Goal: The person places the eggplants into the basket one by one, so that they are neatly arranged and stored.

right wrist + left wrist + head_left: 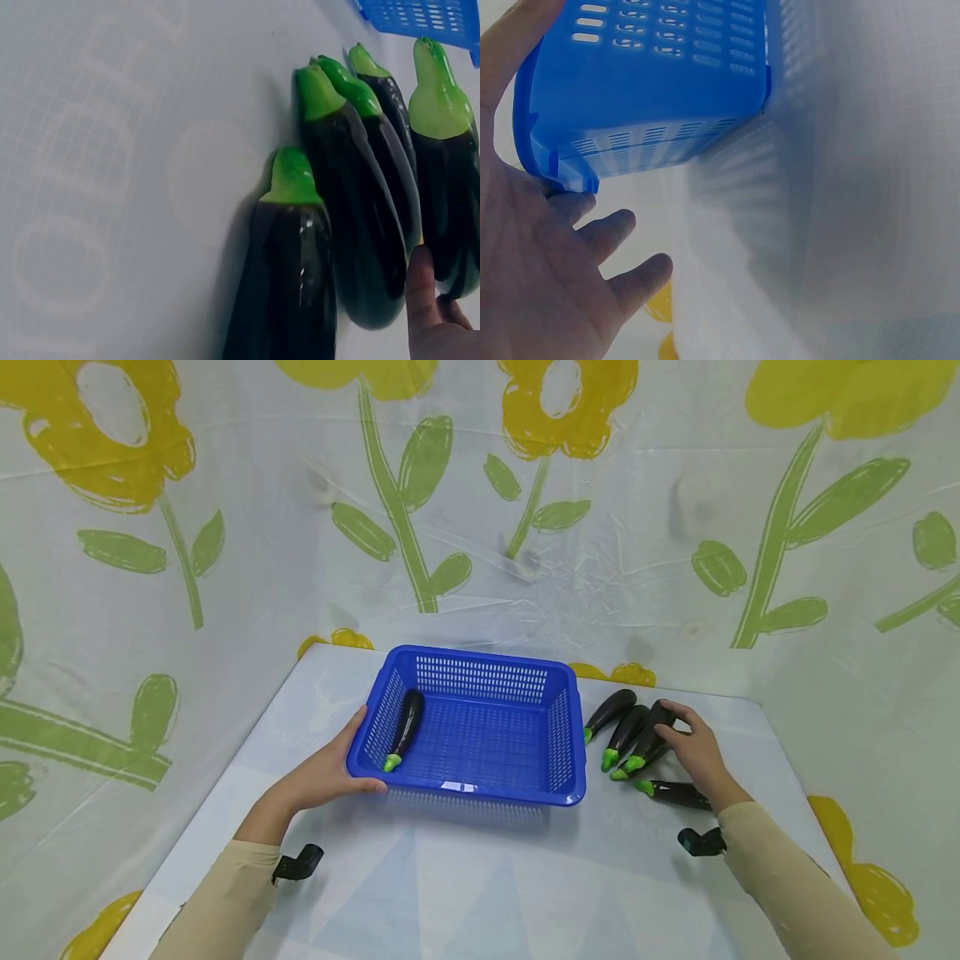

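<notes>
One dark eggplant [405, 727] with a green stem end lies along the left inside of a blue plastic basket [487, 793]. My left hand [330, 772] rests against the basket's left front corner. Its thumb lies along the front rim, and in the left wrist view the fingers [641, 281] spread loosely beside the rim. To the basket's right, my right hand [697, 752] pinches the blunt end of an eggplant [446, 202] between thumb and fingers. The green stem end of this eggplant points toward the basket. More eggplants [352, 202] lie close beside it, partly overlapping.
Another eggplant [678, 793] lies apart, below my right hand. The white table [480, 893] has pale blue triangles printed on it. Behind it hangs a sheet [637, 568] with yellow flowers and green leaves. Dark mounts [300, 862] stick out from both sleeves.
</notes>
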